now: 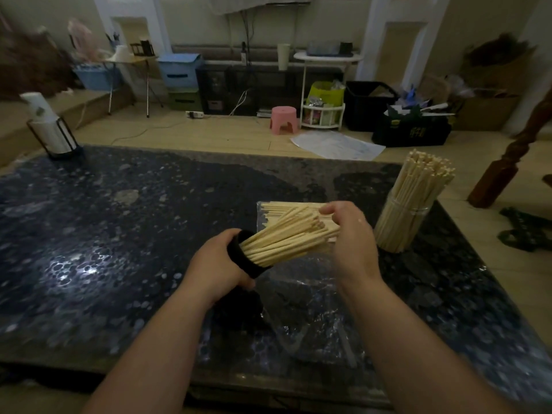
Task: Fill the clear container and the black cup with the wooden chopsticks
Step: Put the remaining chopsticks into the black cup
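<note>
The black cup (245, 258) sat tilted in the gripping left hand (218, 264), and the right hand (349, 234) curled over the far ends of its wooden chopsticks (286, 237). Pushing them straight along the cup's axis would likely seat them best. The full clear container (403, 222) stood right of that hand on the desk (119, 234), with a plastic packet (265, 210) of spares beyond; neither seemed in the way.

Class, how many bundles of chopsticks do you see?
3: in the black cup the left hand holds, in the clear container, and a flat pack behind the cup. Others may be hidden.
</note>
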The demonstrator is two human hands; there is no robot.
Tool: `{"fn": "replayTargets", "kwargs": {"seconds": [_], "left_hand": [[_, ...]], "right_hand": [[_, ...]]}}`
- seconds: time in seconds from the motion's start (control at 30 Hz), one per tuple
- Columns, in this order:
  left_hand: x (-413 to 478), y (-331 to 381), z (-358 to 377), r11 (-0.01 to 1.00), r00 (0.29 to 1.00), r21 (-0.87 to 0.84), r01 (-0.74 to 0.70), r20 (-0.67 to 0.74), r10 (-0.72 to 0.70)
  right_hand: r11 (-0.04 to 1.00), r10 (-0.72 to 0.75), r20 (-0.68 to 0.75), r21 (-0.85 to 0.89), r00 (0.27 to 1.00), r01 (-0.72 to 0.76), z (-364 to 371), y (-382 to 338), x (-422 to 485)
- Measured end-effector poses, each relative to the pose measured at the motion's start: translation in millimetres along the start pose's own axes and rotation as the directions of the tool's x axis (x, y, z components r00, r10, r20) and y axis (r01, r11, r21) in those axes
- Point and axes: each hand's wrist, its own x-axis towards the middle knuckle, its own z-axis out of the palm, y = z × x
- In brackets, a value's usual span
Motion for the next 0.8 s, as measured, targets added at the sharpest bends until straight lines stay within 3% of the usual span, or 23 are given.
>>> {"fn": "replayTargets", "kwargs": {"seconds": [0.17,0.37,0.6,0.8], "left_hand": [[1.7,0.1,1.8,0.993,1.000,0.116,-0.012,0.012,0.011],[3.2,-0.6,-0.3,0.995,1.000,0.101,-0.020,0.006,0.020],[2.0,-3.1,3.2,0.989,1.000,0.148,-0.026,-0.005,0.027],[2.5,-2.1,3.4,0.980,0.997,0.182,-0.076,0.005,0.076]], "right_hand": [[0.956,0.051,0.101,-0.294,0.994,-0.019,0.7,10.0,-0.4],[0.990,0.063,0.066,-0.134,0.996,-0.054,0.7,7.2,0.9],[0.969,0.068,0.144,-0.246,0.987,-0.030,-0.3,9.0,-1.0],[0.934,-0.042,0.139,-0.346,0.989,0.088,-3.7,8.5,-0.4]]}}
